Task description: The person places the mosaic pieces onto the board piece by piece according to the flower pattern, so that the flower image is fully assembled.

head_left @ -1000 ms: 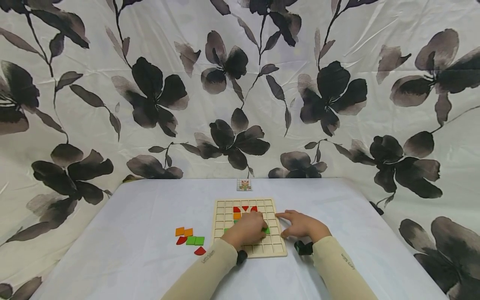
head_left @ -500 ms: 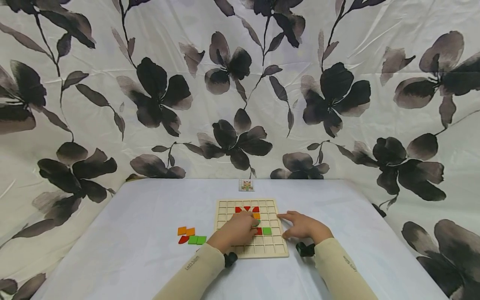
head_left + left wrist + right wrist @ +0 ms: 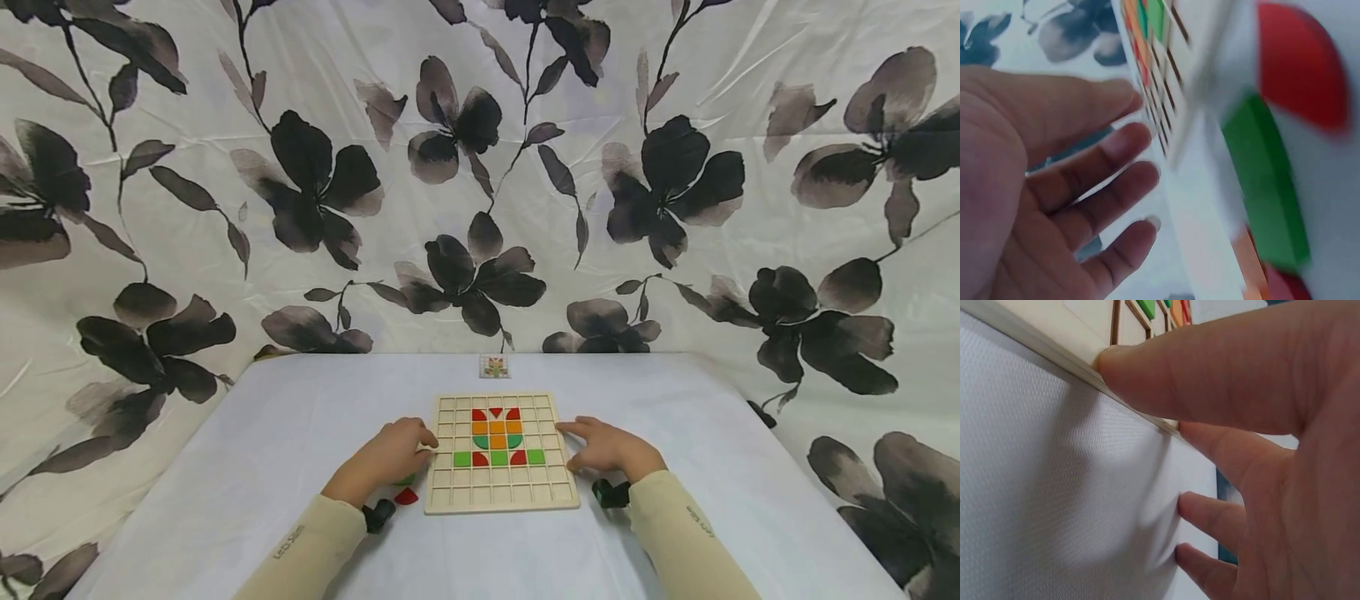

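A wooden grid board (image 3: 502,498) lies on the white table, with red, orange and green tiles (image 3: 497,427) set in its middle cells. My left hand (image 3: 384,458) hovers just left of the board, fingers apart and nothing held. Beneath it are loose pieces: a red fan-shaped tile (image 3: 1304,69), green tiles (image 3: 1266,181) and an orange tile (image 3: 1249,262), partly hidden by the hand in the head view. At the board's right edge, my right hand (image 3: 617,450) rests with thumb and index finger touching the wood; its other fingertips point down toward the tablecloth.
A small pattern card (image 3: 494,367) lies at the table's far edge, behind the board. Behind the table (image 3: 300,417) hangs a white cloth with dark flowers (image 3: 483,287). Black straps with small cameras (image 3: 380,515) sit on both wrists.
My left hand has moved left off the board to the loose tiles, uncovering the pattern; an orange tile now shows in its centre. My right hand stays at the board's edge.
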The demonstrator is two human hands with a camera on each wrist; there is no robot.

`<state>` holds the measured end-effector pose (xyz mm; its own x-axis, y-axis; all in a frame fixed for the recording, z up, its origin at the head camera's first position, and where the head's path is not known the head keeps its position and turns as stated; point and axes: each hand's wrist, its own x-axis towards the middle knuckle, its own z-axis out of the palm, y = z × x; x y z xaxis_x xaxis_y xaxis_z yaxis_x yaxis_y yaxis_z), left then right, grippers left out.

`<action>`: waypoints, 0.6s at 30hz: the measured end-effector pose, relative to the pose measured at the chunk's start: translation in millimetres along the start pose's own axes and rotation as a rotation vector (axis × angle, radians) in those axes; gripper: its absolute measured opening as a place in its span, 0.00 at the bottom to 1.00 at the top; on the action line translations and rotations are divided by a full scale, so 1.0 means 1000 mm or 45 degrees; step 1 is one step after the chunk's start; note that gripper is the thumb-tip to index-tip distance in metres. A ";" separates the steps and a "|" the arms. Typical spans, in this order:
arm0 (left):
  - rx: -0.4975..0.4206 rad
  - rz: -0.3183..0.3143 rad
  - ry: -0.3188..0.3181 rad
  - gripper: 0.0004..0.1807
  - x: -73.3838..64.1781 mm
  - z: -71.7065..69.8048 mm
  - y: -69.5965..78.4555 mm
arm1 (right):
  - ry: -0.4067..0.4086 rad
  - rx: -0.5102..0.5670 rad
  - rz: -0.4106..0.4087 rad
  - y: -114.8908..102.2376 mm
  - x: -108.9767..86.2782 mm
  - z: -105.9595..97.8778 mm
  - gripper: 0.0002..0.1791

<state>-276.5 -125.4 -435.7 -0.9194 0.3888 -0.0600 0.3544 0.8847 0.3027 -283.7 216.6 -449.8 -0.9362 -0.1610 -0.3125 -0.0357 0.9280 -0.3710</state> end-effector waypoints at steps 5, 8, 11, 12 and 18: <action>-0.045 -0.071 -0.064 0.08 -0.011 -0.002 -0.014 | -0.003 0.018 0.019 0.000 0.000 -0.001 0.40; -0.054 -0.080 -0.084 0.09 -0.016 -0.001 -0.019 | -0.005 0.025 0.018 0.000 0.000 -0.001 0.40; -0.045 -0.073 -0.093 0.10 -0.018 0.001 -0.022 | -0.005 0.023 0.006 0.000 -0.001 -0.001 0.40; -0.043 -0.070 -0.092 0.10 -0.019 0.001 -0.023 | -0.004 0.025 0.004 -0.001 -0.002 -0.002 0.40; -0.051 -0.057 -0.089 0.09 -0.020 0.002 -0.026 | 0.011 0.029 -0.027 -0.003 -0.008 -0.004 0.40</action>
<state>-267.1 -156.1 -444.0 -0.9194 0.3674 -0.1403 0.3049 0.8911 0.3360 -277.9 216.6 -443.1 -0.9382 -0.1776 -0.2971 -0.0476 0.9165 -0.3973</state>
